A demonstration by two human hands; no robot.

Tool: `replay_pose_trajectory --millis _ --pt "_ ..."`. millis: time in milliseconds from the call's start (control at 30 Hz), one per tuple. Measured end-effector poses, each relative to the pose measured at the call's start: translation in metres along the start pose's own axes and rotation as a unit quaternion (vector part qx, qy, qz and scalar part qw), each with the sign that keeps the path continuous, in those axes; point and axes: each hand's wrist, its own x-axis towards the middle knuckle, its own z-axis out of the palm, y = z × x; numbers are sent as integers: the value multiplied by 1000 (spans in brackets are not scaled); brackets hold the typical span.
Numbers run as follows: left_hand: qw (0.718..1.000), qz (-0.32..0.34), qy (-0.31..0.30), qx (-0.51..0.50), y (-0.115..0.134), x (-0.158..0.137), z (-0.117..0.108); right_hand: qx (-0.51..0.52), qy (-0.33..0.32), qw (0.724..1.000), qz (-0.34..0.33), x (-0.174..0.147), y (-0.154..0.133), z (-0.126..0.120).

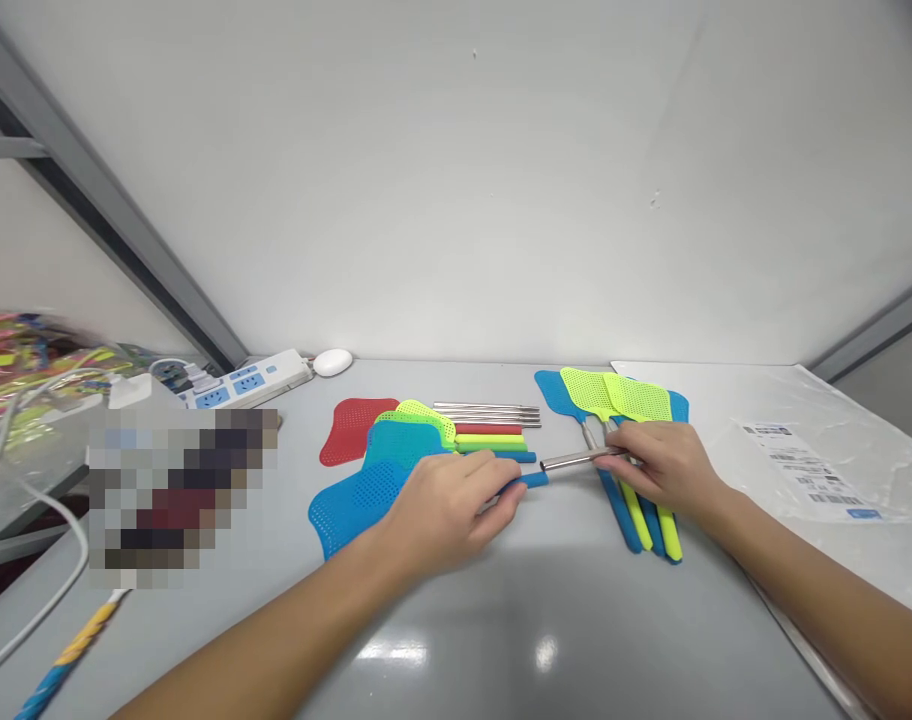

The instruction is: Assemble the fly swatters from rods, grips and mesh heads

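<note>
My left hand is closed around a blue handle, whose end shows past the fingertips. My right hand pinches a silver metal rod; the rod's left end meets or lies close to the blue handle, and I cannot tell whether it is inside. Under and beside the left hand lie loose fly swatter heads: a red one, a teal one and a blue one, among others. Beneath the right hand is a pile of fly swatters with blue and yellow heads and handles.
Several metal rods lie above a row of coloured handles. At the back left are a power strip and a white oval object. A blurred-out item sits left. White plastic packaging covers the right side.
</note>
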Motion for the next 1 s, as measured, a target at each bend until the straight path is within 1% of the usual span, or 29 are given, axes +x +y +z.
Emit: replay_pose_trajectory --millis 100,167,333,467,600,800,933,1000 --pt "999 -23 11 -23 -5 0 -4 -1 7 1000 7 -1 2 -2" --pt "999 -30 12 -29 -6 0 -4 4 -4 1000 6 -1 1 -2" --pt "999 -25 -7 -29 -4 1 -2 30 -39 999 13 -1 -3 -2" --pt "999 -24 -8 -29 -1 1 -3 35 -39 999 15 -2 -2 -2" --pt "1000 -5 -15 -20 1 1 -2 36 -37 999 1 0 -5 -3" --pt "999 -7 -39 -23 8 1 6 16 -30 999 -37 4 -24 -1" --pt "999 8 -35 -27 13 1 8 23 -52 997 -52 7 -45 -2" --pt "999 24 -25 -13 13 2 7 33 -54 996 -56 8 -50 -5"
